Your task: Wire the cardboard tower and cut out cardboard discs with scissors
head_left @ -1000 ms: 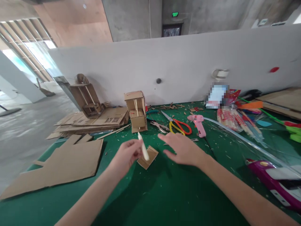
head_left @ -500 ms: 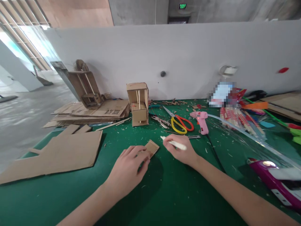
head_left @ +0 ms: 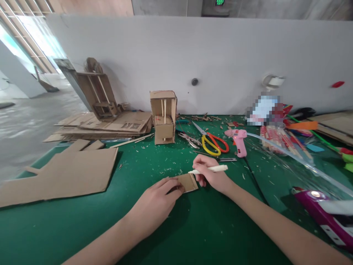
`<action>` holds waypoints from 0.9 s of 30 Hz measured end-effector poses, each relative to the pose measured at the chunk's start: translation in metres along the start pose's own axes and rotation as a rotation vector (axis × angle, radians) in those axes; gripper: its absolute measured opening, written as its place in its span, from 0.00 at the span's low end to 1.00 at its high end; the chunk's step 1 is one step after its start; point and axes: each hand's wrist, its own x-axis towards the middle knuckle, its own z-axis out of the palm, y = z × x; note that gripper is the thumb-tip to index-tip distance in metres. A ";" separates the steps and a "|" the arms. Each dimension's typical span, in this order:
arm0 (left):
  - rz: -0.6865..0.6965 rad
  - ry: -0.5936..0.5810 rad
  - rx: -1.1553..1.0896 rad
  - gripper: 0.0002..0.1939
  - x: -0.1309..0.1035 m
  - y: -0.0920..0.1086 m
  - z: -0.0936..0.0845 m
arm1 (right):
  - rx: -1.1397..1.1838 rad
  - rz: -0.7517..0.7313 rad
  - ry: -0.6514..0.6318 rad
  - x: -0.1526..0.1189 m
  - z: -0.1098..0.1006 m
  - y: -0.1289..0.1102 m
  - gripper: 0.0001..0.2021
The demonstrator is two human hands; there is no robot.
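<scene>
A small rectangular cardboard piece (head_left: 187,182) lies near the middle of the green table. My left hand (head_left: 158,200) grips its left end, the fingers over the top and the thumb at the near edge, so that end is hidden. In my right hand (head_left: 211,173) is a slim white marker pen (head_left: 217,168), held between thumb and fingers. The pen's tip points left and sits at the far edge of the cardboard piece; whether it touches, I cannot tell. Just beyond my right hand lies a utility knife (head_left: 227,159).
Scissors (head_left: 212,143), pliers (head_left: 190,140) and a pink glue gun (head_left: 237,140) lie beyond my hands. A cardboard box model (head_left: 164,130) stands at the back. Cut cardboard (head_left: 79,171) lies left; a purple device (head_left: 320,211) sits at right. Scraps are scattered about.
The cardboard piece has turned and shifted slightly right under my left hand. My right hand has brought the pen tip down to its far edge. The view has tilted downward a little.
</scene>
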 end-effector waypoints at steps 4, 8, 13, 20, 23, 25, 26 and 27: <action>0.031 0.058 -0.009 0.15 -0.001 -0.003 0.006 | -0.113 0.044 -0.066 0.000 -0.001 0.003 0.13; 0.031 0.062 -0.015 0.15 -0.001 -0.004 0.009 | -0.231 -0.007 -0.061 0.000 -0.003 0.006 0.13; 0.033 0.067 -0.017 0.16 -0.001 -0.004 0.009 | -0.264 -0.044 -0.039 0.001 -0.003 0.009 0.12; 0.059 0.111 0.001 0.16 -0.002 -0.005 0.013 | -0.247 -0.059 -0.058 0.003 -0.004 0.013 0.12; 0.062 0.109 0.007 0.16 -0.003 -0.005 0.013 | -0.263 -0.072 -0.069 0.001 -0.005 0.013 0.12; 0.067 0.111 0.009 0.16 -0.003 -0.005 0.012 | -0.290 -0.090 -0.084 0.000 -0.004 0.012 0.13; 0.071 0.109 0.010 0.15 -0.003 -0.005 0.012 | -0.301 -0.098 -0.092 -0.001 -0.004 0.011 0.13; 0.074 0.109 0.010 0.15 -0.003 -0.005 0.011 | -0.311 -0.105 -0.097 -0.001 -0.003 0.010 0.13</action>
